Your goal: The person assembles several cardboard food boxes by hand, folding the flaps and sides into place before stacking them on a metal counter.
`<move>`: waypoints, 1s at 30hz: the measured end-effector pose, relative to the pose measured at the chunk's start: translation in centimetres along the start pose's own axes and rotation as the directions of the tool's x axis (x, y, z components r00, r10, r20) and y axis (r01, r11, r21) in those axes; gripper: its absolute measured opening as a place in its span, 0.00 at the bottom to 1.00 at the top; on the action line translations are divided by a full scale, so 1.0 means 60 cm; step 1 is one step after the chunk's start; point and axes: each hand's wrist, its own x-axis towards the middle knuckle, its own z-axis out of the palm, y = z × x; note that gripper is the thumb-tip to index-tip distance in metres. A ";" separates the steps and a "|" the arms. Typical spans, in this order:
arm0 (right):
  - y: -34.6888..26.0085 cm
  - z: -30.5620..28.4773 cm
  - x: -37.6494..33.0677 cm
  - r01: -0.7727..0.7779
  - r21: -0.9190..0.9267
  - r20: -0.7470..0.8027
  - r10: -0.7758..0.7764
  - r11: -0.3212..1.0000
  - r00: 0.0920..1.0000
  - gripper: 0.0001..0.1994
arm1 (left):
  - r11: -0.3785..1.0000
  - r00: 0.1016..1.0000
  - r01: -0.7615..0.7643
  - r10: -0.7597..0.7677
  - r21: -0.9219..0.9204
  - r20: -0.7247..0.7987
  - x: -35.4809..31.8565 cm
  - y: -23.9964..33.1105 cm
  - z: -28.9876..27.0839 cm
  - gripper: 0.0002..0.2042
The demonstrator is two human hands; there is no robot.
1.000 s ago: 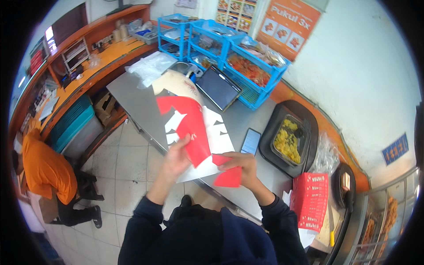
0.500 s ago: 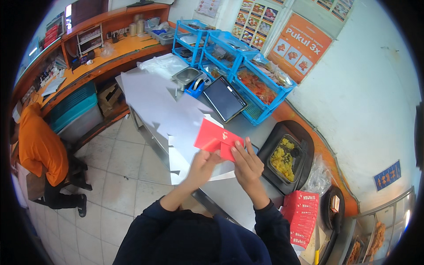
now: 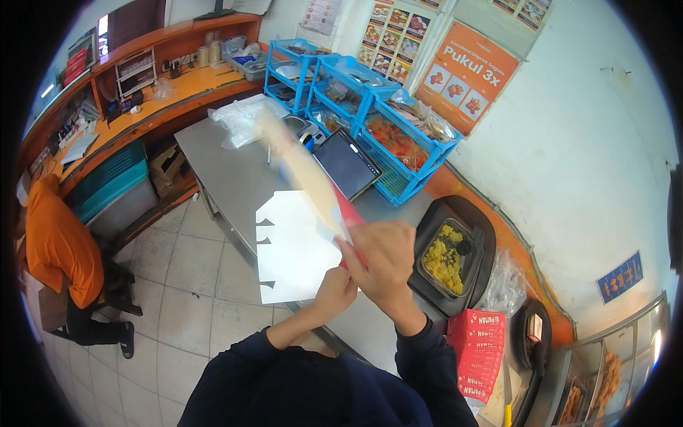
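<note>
Swinging out from the bundle folded between the hands half a second ago, the card (image 3: 324, 192) is now stretching toward the upper left as a pale, blurred strip, red showing along its near right edge. Its near end is lying between the thumb and fingers of the right hand (image 3: 384, 249), which are gripping it. Just below, the left hand (image 3: 334, 292) is curling its fingers by the red end; whether they are pinching it, I cannot tell. The right hand is facing back-up, thumb pointing left, and both forearms are converging from the lower edge. Beneath, white sheets (image 3: 292, 249) are lying on the bench (image 3: 224, 171). Beyond the card, a tablet (image 3: 347, 165) is leaning; rightward, yellow food (image 3: 445, 260) is sitting in a tray.
</note>
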 end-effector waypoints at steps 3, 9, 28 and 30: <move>0.008 -0.016 0.004 0.233 -0.067 0.146 -0.222 0.970 0.964 0.13 | 0.988 0.990 0.087 -0.100 -0.124 -0.102 0.000 -0.024 0.010 0.19; 0.043 -0.021 -0.055 0.281 -0.066 0.048 -0.279 0.957 0.959 0.10 | 0.955 0.954 0.171 -0.222 -0.244 -0.202 -0.030 -0.023 -0.056 0.25; 0.053 -0.073 -0.021 -0.505 0.093 0.693 0.308 0.858 0.652 0.25 | 0.882 0.885 -0.317 0.144 0.347 0.442 0.041 0.128 -0.158 0.39; 0.082 -0.075 -0.028 -0.554 0.193 0.660 0.310 0.810 0.684 0.22 | 0.760 0.833 -0.455 0.178 0.464 0.524 0.036 0.079 -0.154 0.42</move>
